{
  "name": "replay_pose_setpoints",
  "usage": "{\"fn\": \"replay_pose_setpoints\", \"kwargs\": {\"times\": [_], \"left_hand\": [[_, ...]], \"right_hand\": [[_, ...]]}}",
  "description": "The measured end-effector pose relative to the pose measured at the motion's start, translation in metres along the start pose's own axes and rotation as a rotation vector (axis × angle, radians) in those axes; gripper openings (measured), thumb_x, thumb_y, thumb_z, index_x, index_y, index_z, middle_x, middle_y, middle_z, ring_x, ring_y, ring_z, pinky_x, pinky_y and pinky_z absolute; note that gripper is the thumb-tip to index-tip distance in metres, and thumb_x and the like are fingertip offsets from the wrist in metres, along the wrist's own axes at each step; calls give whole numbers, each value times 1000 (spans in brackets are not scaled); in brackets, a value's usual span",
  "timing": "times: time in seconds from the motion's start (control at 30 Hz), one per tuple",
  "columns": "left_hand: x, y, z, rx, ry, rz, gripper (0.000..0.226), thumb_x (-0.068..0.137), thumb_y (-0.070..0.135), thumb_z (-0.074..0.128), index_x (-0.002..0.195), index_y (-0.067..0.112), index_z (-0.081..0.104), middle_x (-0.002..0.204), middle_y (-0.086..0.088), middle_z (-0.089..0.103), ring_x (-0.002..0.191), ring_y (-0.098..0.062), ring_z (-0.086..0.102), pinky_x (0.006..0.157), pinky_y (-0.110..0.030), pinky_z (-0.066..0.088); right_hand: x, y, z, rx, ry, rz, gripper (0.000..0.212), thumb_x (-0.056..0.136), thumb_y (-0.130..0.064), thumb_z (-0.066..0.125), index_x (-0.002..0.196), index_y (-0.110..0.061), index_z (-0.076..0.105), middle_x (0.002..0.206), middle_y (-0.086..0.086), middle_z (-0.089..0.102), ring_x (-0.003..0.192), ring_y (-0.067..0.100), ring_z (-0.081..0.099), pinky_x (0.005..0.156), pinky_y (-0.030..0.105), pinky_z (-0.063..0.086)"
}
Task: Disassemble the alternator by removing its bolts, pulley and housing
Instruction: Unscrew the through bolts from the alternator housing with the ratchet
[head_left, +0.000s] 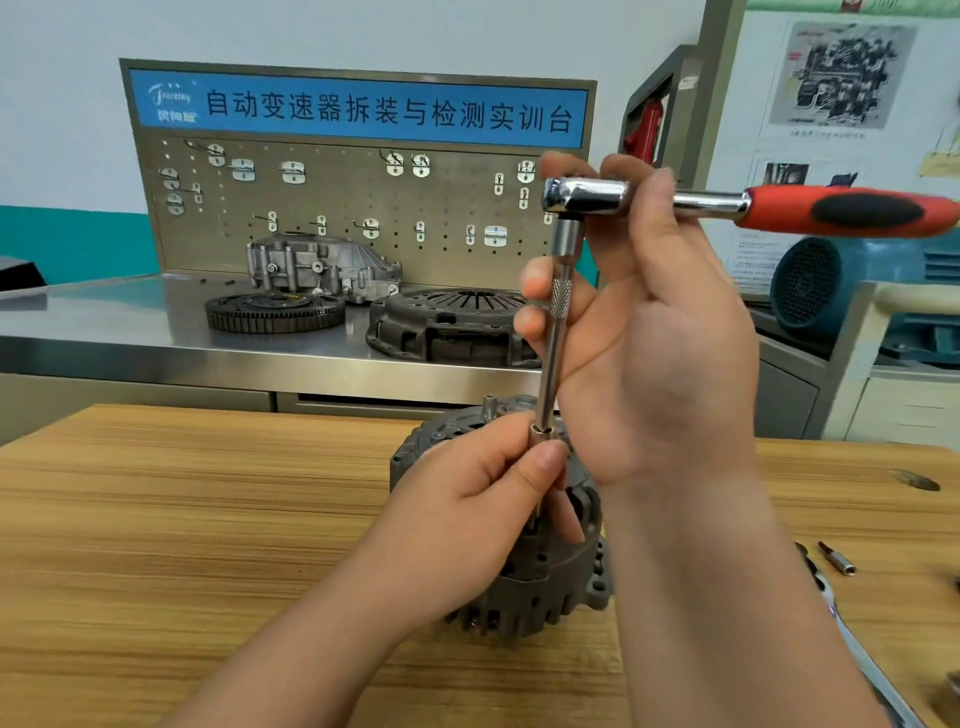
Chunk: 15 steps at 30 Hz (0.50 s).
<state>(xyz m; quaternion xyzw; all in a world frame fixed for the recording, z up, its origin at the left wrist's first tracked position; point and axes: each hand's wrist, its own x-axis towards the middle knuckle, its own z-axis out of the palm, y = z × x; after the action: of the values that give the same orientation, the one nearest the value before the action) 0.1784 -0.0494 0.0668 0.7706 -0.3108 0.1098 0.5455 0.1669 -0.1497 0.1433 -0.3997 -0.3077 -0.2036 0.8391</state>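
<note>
grey alternator (545, 587) under left hand (467, 499)

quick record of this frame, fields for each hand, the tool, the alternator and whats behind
left hand: pinches the lower end of the extension bar at the top of the alternator
right hand: grips the ratchet head and upper bar
tool: bar near upright, red handle pointing right
alternator: stands on the wooden table
bolt contact: hidden by fingers
behind: flywheel and clutch cover on the steel bench
</note>
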Motion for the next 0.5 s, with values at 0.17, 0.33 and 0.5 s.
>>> {"fn": "replay_pose_setpoints", "kwargs": {"times": [0.17, 0.33, 0.5], "left_hand": [[1, 2, 0, 18, -24, -52, 34, 87, 45, 42, 98, 24, 67, 91, 15, 74, 94, -23, 66, 87, -53, 50], [1, 0, 2, 6, 4, -106, 20, 89, 38, 46, 88, 41, 66, 80, 15, 73, 81, -14, 67, 85, -54, 52], [0, 2, 1, -18, 4, -47, 30, 87, 51, 43, 93, 30, 64, 80, 15, 72, 81, -21, 63, 81, -54, 50]], "right_hand": [[-3, 3, 3, -304, 17, -220, 13, 103, -18, 39, 100, -19, 52, 104, 7, 63, 53, 17, 59, 48, 26, 46], [-4, 11, 3, -776, -29, -584, 15, 99, -11, 46, 97, -26, 49, 89, -2, 57, 59, 28, 59, 54, 40, 48], [-5, 7, 5, -353, 22, -219, 12, 102, -19, 41, 103, -19, 53, 105, 5, 63, 54, 16, 60, 48, 24, 48]]}}
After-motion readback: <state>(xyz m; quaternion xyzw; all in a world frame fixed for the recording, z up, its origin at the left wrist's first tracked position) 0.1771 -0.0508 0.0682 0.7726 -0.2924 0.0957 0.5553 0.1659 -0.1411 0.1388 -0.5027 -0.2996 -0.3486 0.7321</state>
